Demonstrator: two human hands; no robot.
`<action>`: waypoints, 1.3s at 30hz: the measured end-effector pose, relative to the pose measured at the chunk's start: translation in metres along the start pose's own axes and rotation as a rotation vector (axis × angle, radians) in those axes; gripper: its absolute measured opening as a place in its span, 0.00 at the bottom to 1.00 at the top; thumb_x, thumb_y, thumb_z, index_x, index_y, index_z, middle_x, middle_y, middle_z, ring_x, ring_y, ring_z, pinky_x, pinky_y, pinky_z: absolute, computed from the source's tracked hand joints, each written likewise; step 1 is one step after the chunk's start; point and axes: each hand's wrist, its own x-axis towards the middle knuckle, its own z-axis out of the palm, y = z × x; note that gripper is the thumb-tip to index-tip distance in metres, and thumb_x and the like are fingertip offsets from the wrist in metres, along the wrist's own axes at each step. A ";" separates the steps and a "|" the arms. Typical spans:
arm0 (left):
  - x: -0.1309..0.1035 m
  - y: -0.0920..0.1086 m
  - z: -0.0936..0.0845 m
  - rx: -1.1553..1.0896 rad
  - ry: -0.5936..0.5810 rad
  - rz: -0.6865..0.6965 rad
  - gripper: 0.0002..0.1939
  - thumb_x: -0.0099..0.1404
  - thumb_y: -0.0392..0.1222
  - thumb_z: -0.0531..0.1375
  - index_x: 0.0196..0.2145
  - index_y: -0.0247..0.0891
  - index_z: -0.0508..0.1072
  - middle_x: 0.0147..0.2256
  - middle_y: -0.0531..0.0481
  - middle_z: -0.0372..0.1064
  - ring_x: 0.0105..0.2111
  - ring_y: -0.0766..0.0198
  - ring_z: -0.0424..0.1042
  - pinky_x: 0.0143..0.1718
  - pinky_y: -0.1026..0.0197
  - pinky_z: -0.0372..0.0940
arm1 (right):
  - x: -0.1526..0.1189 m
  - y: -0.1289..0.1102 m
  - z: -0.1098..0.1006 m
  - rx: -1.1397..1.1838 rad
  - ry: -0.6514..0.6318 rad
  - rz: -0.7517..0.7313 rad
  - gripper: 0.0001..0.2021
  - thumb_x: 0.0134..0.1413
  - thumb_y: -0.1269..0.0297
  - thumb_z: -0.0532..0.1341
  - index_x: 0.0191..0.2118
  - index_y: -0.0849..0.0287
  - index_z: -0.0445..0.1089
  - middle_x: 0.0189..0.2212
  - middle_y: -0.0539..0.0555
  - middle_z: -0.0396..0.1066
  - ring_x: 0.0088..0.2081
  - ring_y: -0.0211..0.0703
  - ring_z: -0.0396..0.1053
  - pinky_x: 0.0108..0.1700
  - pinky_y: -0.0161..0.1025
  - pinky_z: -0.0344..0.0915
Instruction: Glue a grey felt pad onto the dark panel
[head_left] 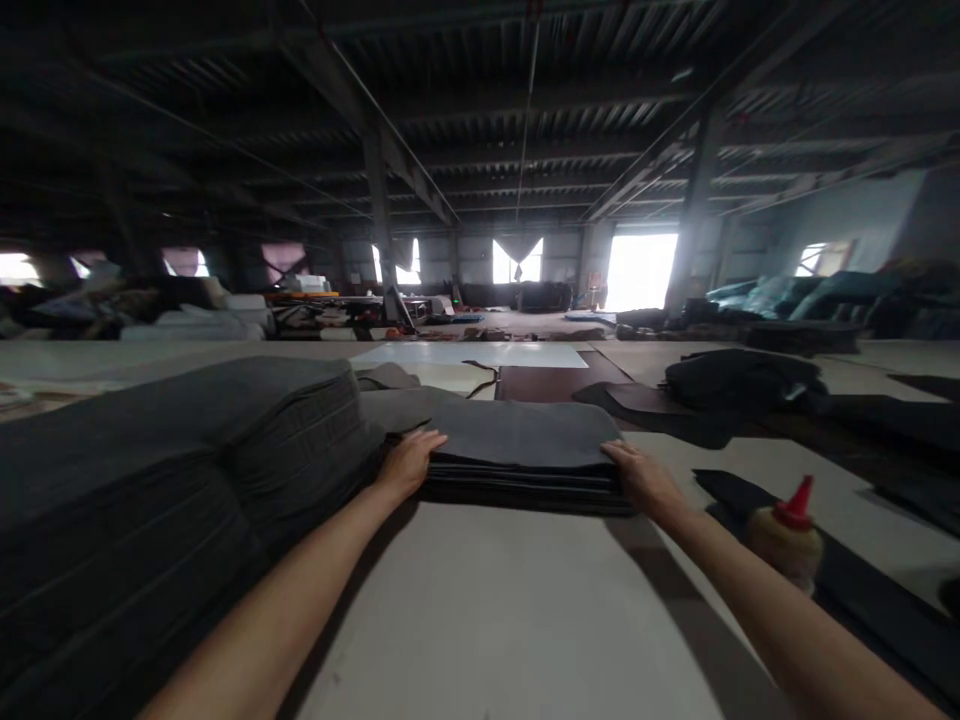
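Note:
A stack of dark grey fabric pieces (525,435) lies across the far part of a pale board (480,610), its layered front edge facing me. My left hand (409,462) grips the stack's left side, with the fingers over the top edge. On the opposite side, my right hand (637,472) holds the right edge in the same way. Both thumbs and undersides are partly hidden. A much taller pile of dark fabric (292,430) rises just left of my left hand.
Right of my right arm stands a squeeze bottle with a red nozzle (787,540). Beyond it lies a bundled black cloth (739,385). A white sheet (472,354) rests on the table behind the stack. Posts (381,220) and heaped material fill the hall beyond.

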 end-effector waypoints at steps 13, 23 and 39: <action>-0.002 -0.001 -0.007 -0.046 -0.084 0.055 0.33 0.62 0.24 0.46 0.61 0.37 0.72 0.63 0.47 0.65 0.66 0.57 0.59 0.69 0.53 0.53 | 0.000 0.007 -0.002 -0.027 -0.059 0.028 0.31 0.49 0.84 0.48 0.57 0.62 0.72 0.59 0.62 0.68 0.59 0.51 0.68 0.60 0.43 0.65; -0.002 -0.004 -0.009 -0.309 -0.053 -0.022 0.34 0.53 0.26 0.51 0.57 0.37 0.75 0.61 0.48 0.67 0.64 0.56 0.63 0.69 0.54 0.52 | 0.003 0.016 0.003 -0.044 -0.039 -0.023 0.27 0.49 0.82 0.50 0.54 0.66 0.74 0.56 0.65 0.70 0.58 0.54 0.68 0.62 0.47 0.65; 0.000 0.014 0.008 -0.518 0.041 -0.564 0.25 0.73 0.51 0.57 0.63 0.36 0.65 0.61 0.37 0.65 0.60 0.49 0.66 0.62 0.42 0.60 | -0.007 0.006 0.029 -0.019 0.097 -0.033 0.17 0.62 0.72 0.49 0.45 0.70 0.75 0.48 0.75 0.71 0.57 0.65 0.65 0.62 0.61 0.61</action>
